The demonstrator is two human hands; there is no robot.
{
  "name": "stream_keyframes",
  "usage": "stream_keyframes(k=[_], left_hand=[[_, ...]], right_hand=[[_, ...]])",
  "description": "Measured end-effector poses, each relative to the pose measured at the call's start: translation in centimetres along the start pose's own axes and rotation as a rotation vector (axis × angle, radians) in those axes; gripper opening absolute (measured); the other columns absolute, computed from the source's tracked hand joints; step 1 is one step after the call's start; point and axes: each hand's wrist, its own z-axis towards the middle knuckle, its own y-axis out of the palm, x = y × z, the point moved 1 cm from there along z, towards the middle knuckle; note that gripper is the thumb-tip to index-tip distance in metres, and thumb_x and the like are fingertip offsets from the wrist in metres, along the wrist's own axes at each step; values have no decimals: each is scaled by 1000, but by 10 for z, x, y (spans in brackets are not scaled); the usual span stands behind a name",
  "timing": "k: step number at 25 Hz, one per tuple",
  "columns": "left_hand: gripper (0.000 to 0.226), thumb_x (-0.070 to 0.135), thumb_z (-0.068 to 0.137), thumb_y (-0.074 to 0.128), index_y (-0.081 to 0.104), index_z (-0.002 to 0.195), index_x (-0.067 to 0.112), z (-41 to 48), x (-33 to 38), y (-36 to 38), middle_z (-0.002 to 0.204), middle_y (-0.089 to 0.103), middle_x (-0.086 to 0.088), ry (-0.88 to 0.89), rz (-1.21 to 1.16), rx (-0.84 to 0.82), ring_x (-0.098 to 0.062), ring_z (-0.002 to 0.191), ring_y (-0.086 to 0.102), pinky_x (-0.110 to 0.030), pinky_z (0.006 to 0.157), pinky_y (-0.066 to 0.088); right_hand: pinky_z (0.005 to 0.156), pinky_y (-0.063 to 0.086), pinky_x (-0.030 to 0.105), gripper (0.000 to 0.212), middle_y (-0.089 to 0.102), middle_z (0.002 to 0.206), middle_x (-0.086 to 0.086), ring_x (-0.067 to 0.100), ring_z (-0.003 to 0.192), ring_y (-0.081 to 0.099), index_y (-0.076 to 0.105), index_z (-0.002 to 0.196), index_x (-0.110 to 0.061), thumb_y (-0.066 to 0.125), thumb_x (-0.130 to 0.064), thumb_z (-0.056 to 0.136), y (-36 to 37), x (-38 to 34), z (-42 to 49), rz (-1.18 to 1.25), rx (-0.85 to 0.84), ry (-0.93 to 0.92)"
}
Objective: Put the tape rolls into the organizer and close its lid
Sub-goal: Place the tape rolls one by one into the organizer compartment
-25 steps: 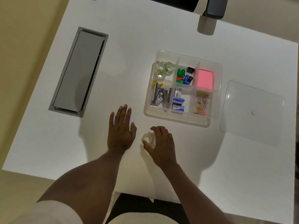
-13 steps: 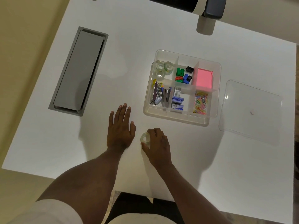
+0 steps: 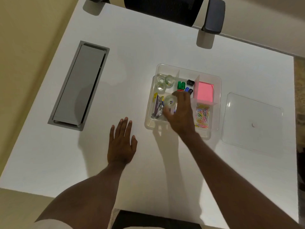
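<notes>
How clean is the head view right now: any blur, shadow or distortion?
Head view: right hand and its tape roll are motion-blurred; organizer and lid stay sharp; soft arm shadows on the table; wide-angle bending at edges.

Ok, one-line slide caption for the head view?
Right hand carries a clear tape roll over the open organizer; left hand flat on the table, lid aside.

Clear tape roll (image 3: pixel 170 101) above open organizer (image 3: pixel 218 96); lid (image 3: pixel 252 123) flat beside it.
</notes>
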Motion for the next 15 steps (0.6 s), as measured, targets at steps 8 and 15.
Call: stream_keyframes(k=[8,15], left_hand=[[65,47,105,21,19,166,24,1,-2,3,176,16,-1,-7,-5,-11,-19,164,12,-53,132,16],[65,42,105,31,19,166,24,2,-2,4,176,13,1,-17,1,-12,-18,164,10,-52,132,16]], right_hand=[[86,41,41,41,65,104,8,31,100,57,59,110,-13,77,-32,78,-8,22,118,-511,-147,-103],[95,37,42,43,71,104,9,31,106,58,63,112,-12,79,-34,79,17,27,137,-810,-353,-153]])
